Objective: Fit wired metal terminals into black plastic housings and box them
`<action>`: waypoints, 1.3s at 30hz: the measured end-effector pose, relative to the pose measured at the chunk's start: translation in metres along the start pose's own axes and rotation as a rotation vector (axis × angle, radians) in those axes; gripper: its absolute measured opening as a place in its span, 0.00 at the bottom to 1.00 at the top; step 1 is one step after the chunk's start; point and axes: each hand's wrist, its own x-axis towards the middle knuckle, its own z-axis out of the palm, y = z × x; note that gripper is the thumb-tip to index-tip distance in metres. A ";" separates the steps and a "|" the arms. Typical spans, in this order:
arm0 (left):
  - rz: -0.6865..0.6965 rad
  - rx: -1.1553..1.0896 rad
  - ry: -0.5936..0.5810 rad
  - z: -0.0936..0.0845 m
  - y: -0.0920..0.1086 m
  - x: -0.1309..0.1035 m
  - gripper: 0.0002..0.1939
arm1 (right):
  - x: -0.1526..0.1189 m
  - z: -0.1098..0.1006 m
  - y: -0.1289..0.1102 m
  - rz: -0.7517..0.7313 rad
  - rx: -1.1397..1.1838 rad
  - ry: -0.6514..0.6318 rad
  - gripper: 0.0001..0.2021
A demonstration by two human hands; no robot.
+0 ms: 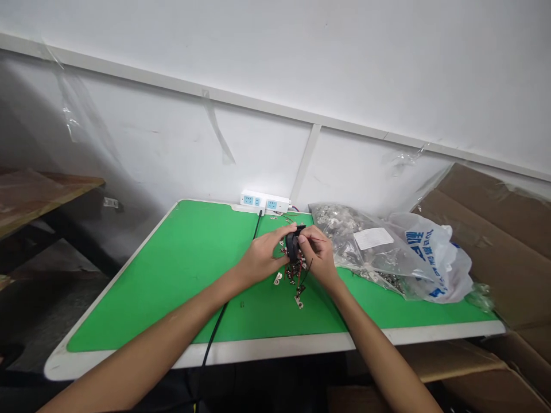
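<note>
My left hand [263, 252] grips a black rounded plastic part [293, 248] between thumb and fingers, holding it up over the table. At the part's right side, my right hand [319, 252] is closed in a pinch. A thin reddish wire seems to stick out past its fingers, but what the fingertips hold is hidden. Below both hands lies a cluster of small metal pieces with red and black wires [293, 272], partly covered by the hands. One silvery metal piece [298, 302] lies nearer the front, another [278, 279] to the left.
The green-topped table [181, 275] has a white rim. A white power strip [264, 202] sits at its back edge, with a black cable [219, 321] running forward across the table. Clear bags of metal parts [344, 229] and a white-blue plastic bag [443, 258] lie right, by cardboard [495, 241].
</note>
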 end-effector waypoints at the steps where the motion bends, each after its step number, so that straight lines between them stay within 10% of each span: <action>1: -0.002 -0.006 0.002 0.000 0.000 -0.001 0.27 | -0.001 0.001 -0.002 -0.003 -0.002 0.006 0.16; 19: -0.119 -0.064 0.003 0.003 0.001 0.004 0.34 | -0.003 0.006 0.005 0.090 -0.020 0.065 0.15; 29: -0.347 -0.572 0.124 0.008 -0.016 0.012 0.27 | -0.006 0.003 0.020 0.147 0.041 0.019 0.20; 39: -0.021 -0.020 -0.075 -0.005 -0.007 0.004 0.21 | -0.018 0.010 0.015 -0.065 -0.115 -0.260 0.35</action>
